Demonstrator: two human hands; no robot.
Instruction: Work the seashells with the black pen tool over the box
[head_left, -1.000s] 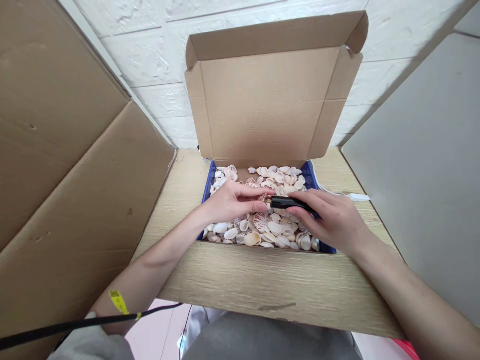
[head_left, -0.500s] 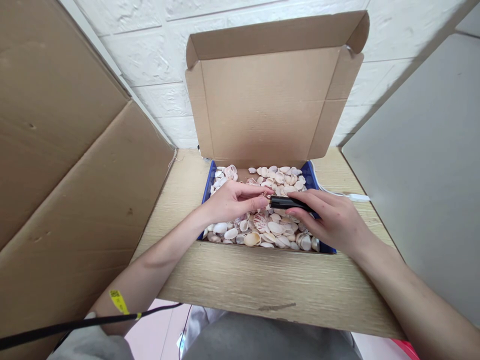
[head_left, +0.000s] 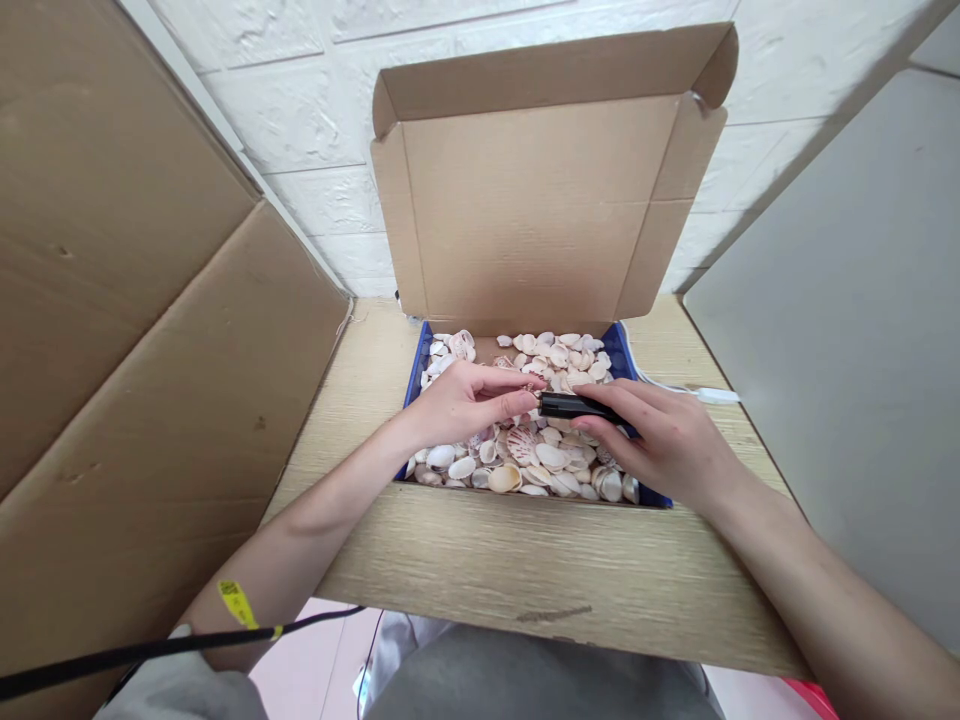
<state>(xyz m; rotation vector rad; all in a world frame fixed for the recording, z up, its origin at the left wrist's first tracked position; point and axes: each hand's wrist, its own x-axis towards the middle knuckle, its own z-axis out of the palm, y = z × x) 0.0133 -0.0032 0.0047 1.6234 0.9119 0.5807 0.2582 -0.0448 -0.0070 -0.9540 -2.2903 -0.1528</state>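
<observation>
My left hand (head_left: 480, 398) is closed, pinching a small reddish-brown seashell (head_left: 531, 389) between thumb and fingers, mostly hidden by them. From the right, my right hand (head_left: 660, 430) grips a black cylindrical tool (head_left: 574, 405) that looks like a mini drill. Its thin gold-coloured tip meets the shell beside my left thumb. Both hands are over a blue-sided cardboard box (head_left: 413, 378) full of seashells (head_left: 551, 456), mostly white and cream. A fan-shaped scallop shell (head_left: 521, 446) with reddish stripes lies just below my hands.
The box's lid (head_left: 532, 210) stands raised at the back near a white brick wall (head_left: 292, 120). Cardboard (head_left: 187, 380) closes off the left, a grey panel (head_left: 847, 330) the right. A white cable (head_left: 716, 396) lies on the wooden table (head_left: 465, 545). A black cable (head_left: 150, 650) crosses my left arm.
</observation>
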